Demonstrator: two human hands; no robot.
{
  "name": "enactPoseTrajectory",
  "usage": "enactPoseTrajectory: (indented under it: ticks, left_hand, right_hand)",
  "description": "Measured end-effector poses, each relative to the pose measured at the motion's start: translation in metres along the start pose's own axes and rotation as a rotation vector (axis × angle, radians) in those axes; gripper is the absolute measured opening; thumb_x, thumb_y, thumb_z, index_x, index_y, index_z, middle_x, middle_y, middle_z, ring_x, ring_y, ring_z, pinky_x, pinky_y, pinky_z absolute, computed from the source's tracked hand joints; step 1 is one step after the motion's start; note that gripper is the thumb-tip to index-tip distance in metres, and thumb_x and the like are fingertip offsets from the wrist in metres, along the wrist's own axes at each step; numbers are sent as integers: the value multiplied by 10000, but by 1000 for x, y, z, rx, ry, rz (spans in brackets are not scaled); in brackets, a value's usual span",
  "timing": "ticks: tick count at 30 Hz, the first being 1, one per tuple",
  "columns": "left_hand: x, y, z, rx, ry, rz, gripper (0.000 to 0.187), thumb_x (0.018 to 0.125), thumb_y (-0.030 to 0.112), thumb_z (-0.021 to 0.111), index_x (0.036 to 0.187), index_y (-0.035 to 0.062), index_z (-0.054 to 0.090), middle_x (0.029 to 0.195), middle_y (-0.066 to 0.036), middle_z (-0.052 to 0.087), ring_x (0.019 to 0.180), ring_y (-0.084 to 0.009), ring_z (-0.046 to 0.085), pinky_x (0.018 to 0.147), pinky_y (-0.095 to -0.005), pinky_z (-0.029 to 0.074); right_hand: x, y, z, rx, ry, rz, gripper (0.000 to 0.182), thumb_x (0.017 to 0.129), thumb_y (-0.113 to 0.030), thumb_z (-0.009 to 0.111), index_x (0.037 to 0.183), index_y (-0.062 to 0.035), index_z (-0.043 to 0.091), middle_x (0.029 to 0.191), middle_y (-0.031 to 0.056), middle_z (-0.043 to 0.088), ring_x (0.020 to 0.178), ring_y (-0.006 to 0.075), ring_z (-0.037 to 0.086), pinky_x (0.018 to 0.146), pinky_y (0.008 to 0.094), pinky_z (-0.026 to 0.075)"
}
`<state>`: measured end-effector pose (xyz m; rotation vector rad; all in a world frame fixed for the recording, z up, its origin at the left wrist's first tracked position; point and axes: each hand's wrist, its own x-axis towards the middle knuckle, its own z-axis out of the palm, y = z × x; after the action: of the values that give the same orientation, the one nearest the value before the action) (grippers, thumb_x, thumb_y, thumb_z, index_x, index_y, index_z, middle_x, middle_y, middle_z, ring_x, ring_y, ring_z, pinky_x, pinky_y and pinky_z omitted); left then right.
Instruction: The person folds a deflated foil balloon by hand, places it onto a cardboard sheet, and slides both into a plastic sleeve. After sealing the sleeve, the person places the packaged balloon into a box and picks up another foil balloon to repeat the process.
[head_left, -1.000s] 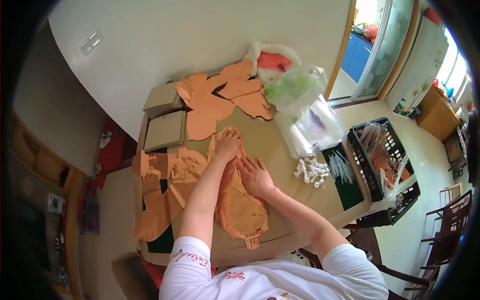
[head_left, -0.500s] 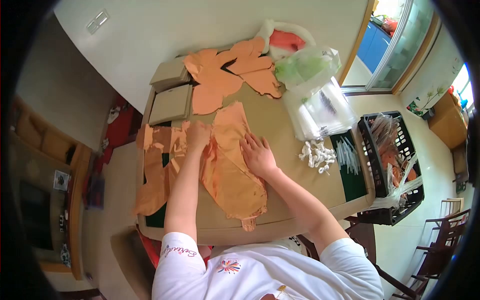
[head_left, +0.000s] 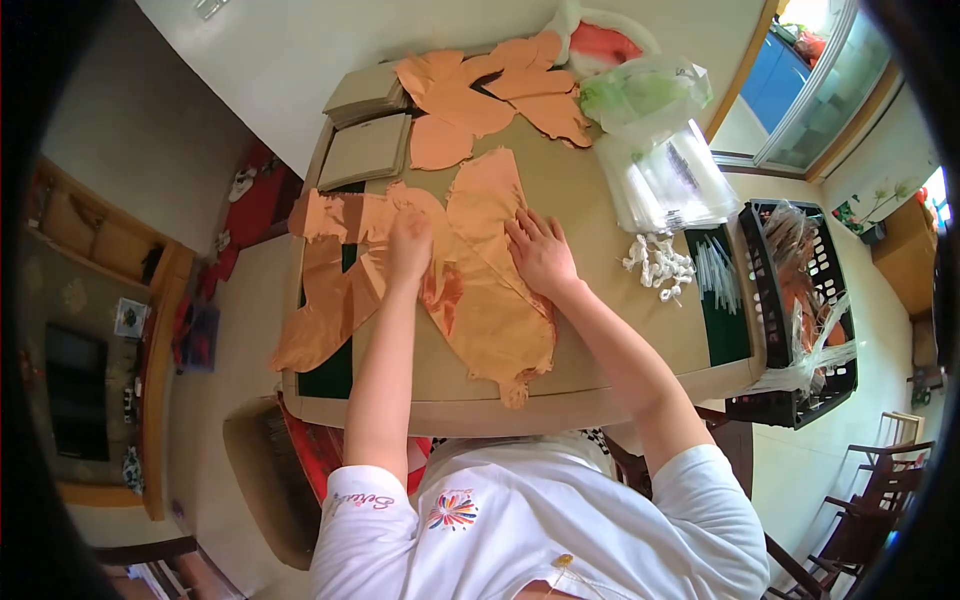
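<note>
A flat copper-coloured foil balloon [head_left: 500, 290] lies on the table in front of me, creased along its left side, with a narrow tab at its near end. My right hand [head_left: 540, 252] rests on its right edge, fingers stretched out. On the left, my left hand [head_left: 408, 245] is closed on the foil of a second balloon [head_left: 335, 290], whose folded part stands up around the fingers. That balloon spreads toward the table's left edge. Further back lie more flat copper foil balloons [head_left: 460, 105], overlapping one another.
Two stacks of grey-brown card [head_left: 365, 152] stand at the back left. To the right are clear plastic bags [head_left: 665, 185], white ribbon coils [head_left: 660, 268] and clear straws [head_left: 717, 272]. A black crate [head_left: 835, 270] with packets stands beyond the table's right edge.
The view has tilted, so the table sits higher in the picture. My left hand has lifted and folded up some of the left balloon's foil. My right hand stays on the middle balloon.
</note>
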<state>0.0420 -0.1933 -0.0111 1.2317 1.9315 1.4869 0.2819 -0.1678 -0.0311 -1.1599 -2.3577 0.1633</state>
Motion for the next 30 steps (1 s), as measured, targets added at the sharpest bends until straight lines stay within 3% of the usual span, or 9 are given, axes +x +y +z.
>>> enactPoseTrajectory:
  ticks: [1, 3, 6, 7, 10, 13, 16, 22, 30]
  left_hand:
    - [19, -17, 15, 111, -67, 83, 412, 807, 205, 661, 1130, -20, 537, 987, -180, 653, 959, -344, 632, 810, -412, 503]
    - [43, 4, 37, 649, -283, -96, 486, 776, 277, 678, 1159, 4, 553, 1056, -211, 634, 1026, -381, 607, 855, -441, 495]
    - [54, -6, 59, 711, -253, -110, 492, 758, 316, 680, 1140, 24, 577, 1004, -210, 651, 988, -365, 630, 854, -452, 503]
    - [48, 5, 62, 701, -160, -87, 460, 756, 276, 669, 1131, 23, 583, 985, -208, 657, 972, -357, 639, 852, -451, 507]
    - [60, 20, 58, 684, -413, -234, 448, 758, 269, 662, 1128, 30, 581, 1079, -207, 627, 1029, -381, 609, 846, -459, 506]
    - [53, 21, 66, 455, -195, -223, 432, 758, 270, 663, 1101, 22, 579, 1125, -206, 599, 1066, -369, 589, 847, -461, 503]
    - [49, 25, 73, 496, -6, -215, 392, 770, 272, 657, 1050, 9, 581, 1073, -196, 613, 1025, -357, 604, 823, -463, 508]
    - [57, 20, 69, 688, -221, -77, 441, 753, 309, 694, 1051, 13, 560, 1019, -196, 616, 986, -364, 611, 822, -458, 503]
    - [48, 32, 82, 422, -54, -114, 526, 761, 291, 710, 1160, 37, 481, 1029, -166, 631, 968, -369, 621, 821, -439, 497]
  right_hand:
    - [1, 0, -1, -7, 9, -5, 357, 950, -232, 454, 1274, -84, 480, 1399, 142, 441, 1344, 277, 358, 1098, 493, 267]
    - [3, -1, 0, -21, -27, 12, 357, 951, -233, 454, 1276, -87, 477, 1404, 140, 436, 1344, 277, 359, 1097, 494, 271]
    - [2, -1, 0, -37, -42, 11, 358, 954, -237, 449, 1281, -93, 473, 1408, 136, 431, 1342, 277, 361, 1096, 497, 275]
    - [3, -1, -2, -38, -43, 8, 358, 955, -239, 447, 1282, -94, 471, 1409, 135, 430, 1342, 276, 362, 1096, 498, 276]
    - [2, -3, -3, -28, -36, 15, 357, 958, -238, 442, 1286, -99, 466, 1407, 134, 432, 1342, 280, 361, 1099, 497, 273]
    - [2, -3, -6, -17, -65, 16, 348, 959, -236, 440, 1277, -101, 470, 1408, 133, 432, 1342, 282, 359, 1101, 500, 268]
    - [2, -3, -4, -13, -32, 5, 334, 960, -233, 437, 1263, -97, 474, 1405, 133, 435, 1340, 284, 362, 1094, 505, 275]
    - [3, -4, -5, -13, -17, 21, 334, 965, -237, 429, 1262, -93, 474, 1404, 137, 436, 1340, 282, 362, 1082, 509, 284]
    - [2, -2, -2, -16, -51, 29, 358, 968, -248, 420, 1281, -80, 465, 1416, 141, 423, 1347, 282, 351, 1099, 499, 269]
